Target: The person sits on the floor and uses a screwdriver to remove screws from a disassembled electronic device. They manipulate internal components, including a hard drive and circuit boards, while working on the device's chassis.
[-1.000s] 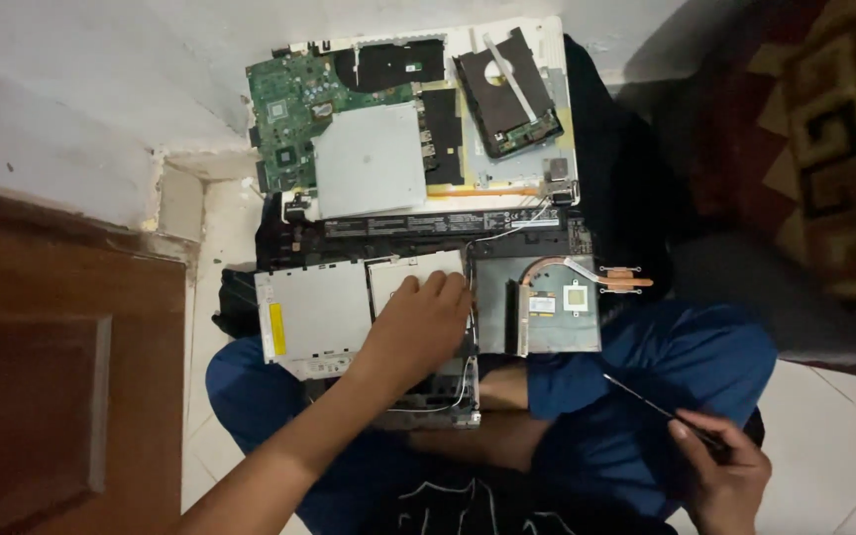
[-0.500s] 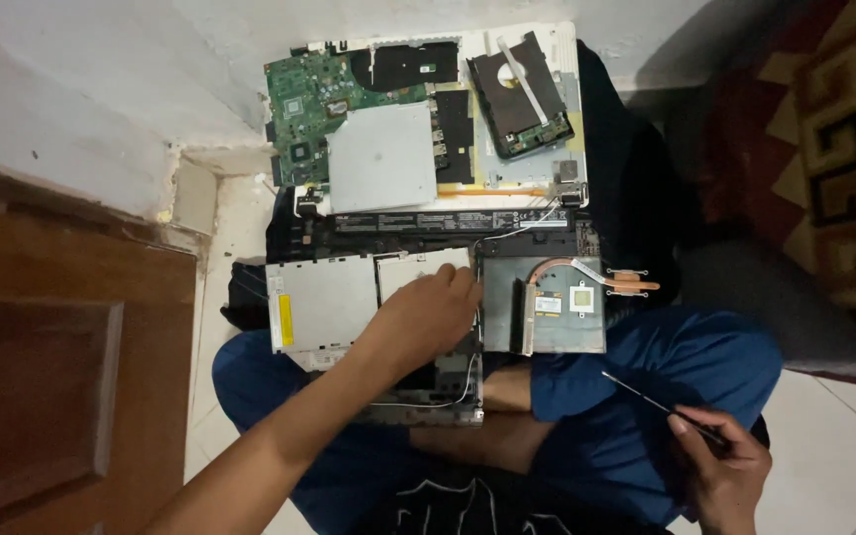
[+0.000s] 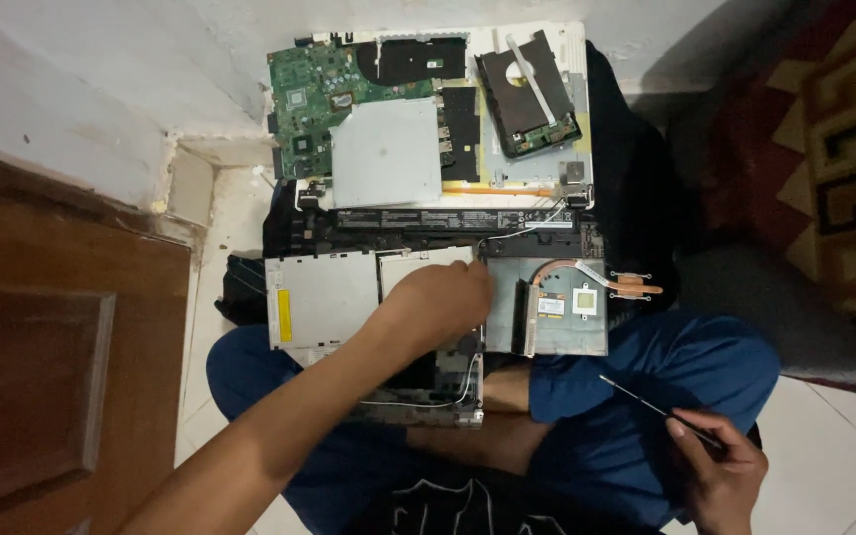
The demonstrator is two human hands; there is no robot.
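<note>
Your left hand (image 3: 438, 302) lies flat, fingers together, on the small silver plate (image 3: 418, 263) in the middle of the opened laptop base (image 3: 428, 297) on your lap, pressing on it rather than gripping it. If you mean to lift that plate, I think it is best to feel along its edge first and pull up slowly, so nothing bends. Just left of your hand sits the flat silver disc drive (image 3: 319, 297) with a yellow sticker. Just right of it are the copper pipe (image 3: 596, 277) and the grey metal part under it; keep your fingers off those. A thin white wire (image 3: 448, 396) runs along the near edge of the base, close to your wrist, and it could catch, so move gently there. Your right hand (image 3: 715, 466) is closed around a thin screwdriver (image 3: 646, 406), held low on the right over your blue trouser leg, well apart from the laptop. Keep its tip pointing away from your leg. On the floor at the far side lie the green circuit board (image 3: 309, 99), a square silver plate (image 3: 385, 154) and a dark hard drive (image 3: 527, 94), all on the white laptop cover (image 3: 577, 109). Leave them there.
</note>
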